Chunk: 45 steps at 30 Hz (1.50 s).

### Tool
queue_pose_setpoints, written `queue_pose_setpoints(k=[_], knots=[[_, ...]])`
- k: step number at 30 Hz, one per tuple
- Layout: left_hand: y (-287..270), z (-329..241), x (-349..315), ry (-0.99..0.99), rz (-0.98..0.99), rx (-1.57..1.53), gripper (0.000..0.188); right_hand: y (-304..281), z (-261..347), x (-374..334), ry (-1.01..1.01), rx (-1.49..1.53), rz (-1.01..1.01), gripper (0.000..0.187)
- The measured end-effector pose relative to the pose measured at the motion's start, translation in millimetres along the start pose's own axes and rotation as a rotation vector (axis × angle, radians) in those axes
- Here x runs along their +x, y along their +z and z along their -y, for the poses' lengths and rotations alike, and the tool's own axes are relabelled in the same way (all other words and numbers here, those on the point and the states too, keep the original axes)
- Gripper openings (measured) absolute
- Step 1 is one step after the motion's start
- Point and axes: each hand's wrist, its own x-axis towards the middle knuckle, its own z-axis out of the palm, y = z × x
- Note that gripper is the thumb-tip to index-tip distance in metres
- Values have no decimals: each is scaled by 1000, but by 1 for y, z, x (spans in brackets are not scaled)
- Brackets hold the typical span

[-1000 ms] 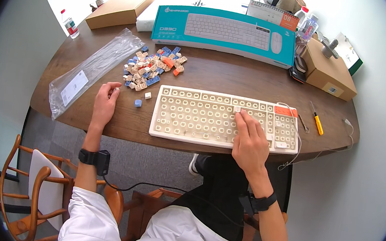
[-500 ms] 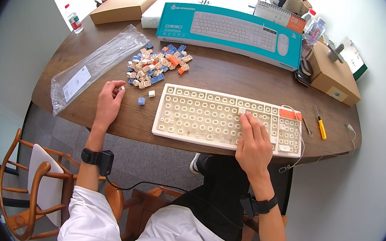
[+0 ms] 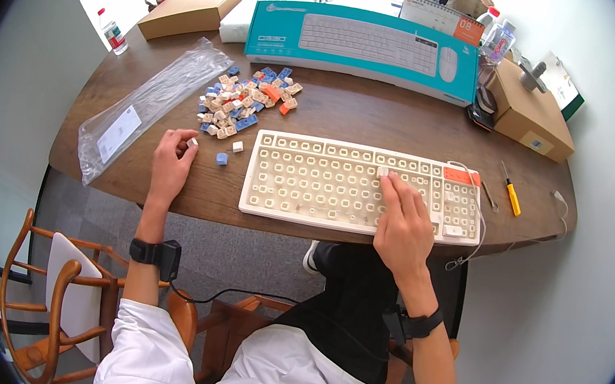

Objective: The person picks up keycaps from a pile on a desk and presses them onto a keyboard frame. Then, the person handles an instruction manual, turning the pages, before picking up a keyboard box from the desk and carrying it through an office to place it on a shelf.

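My right hand (image 3: 406, 222) reaches over a cream keyboard (image 3: 297, 216), most of whose key positions are bare. Its fingertips are closed at a white keycap (image 3: 382, 172) in the upper rows; the thumb is mostly hidden. My left hand (image 3: 171, 161) rests at the table's left part, thumb and fingers pinched on a small white keycap (image 3: 192, 142). Just right of it lie a blue keycap (image 3: 222, 159) and another white keycap (image 3: 237, 146). Beyond these is a loose pile of keycaps (image 3: 238, 104) in cream, blue, orange and red.
A clear plastic sleeve (image 3: 159, 95) lies left of the pile. Behind stands a teal keyboard box (image 3: 366, 77). Right of the keyboard are a yellow screwdriver (image 3: 512, 198), a thin metal tool (image 3: 489, 197) and a pale cable (image 3: 564, 221). Cardboard boxes (image 3: 525, 114) and bottles (image 3: 115, 35) edge the table.
The whole view has shifted slightly. Both hands keep nearly the same place and grip, the right at the keycap on the keyboard, the left around its white keycap.
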Motion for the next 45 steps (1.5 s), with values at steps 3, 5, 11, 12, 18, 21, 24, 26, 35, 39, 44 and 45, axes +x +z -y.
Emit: queue_pose_setpoints(k=[3,5,11,12,18,21,24,26,35,39,44,45], knots=[[-2,-1,-2,4,2,12,23,1,1,0,9,6,-5,50],[-1,1,-1,4,1,7,23,0,1,0,14,9,-7,50],[-2,3,-2,5,-2,8,24,1,0,0,-4,-11,-8,50],[-2,3,-1,9,-3,9,24,1,0,0,-3,-10,-7,50],[0,1,-1,-11,3,-18,25,-1,1,1,17,-1,-9,50],[-1,2,-1,1,-12,4,24,0,1,2,16,1,-28,49],[1,4,-1,4,-3,4,23,1,0,2,12,0,-43,47],[2,3,-1,14,0,28,22,1,-1,1,14,3,-47,46],[1,-7,-3,52,-4,137,18,0,0,1,17,9,-55,45],[2,-11,-4,118,-16,234,19,0,-1,1,11,8,-54,44],[3,-14,-5,129,-21,272,19,1,-2,0,7,-7,-51,44],[4,-15,-5,128,-21,279,19,2,-2,0,4,-9,-54,43]])
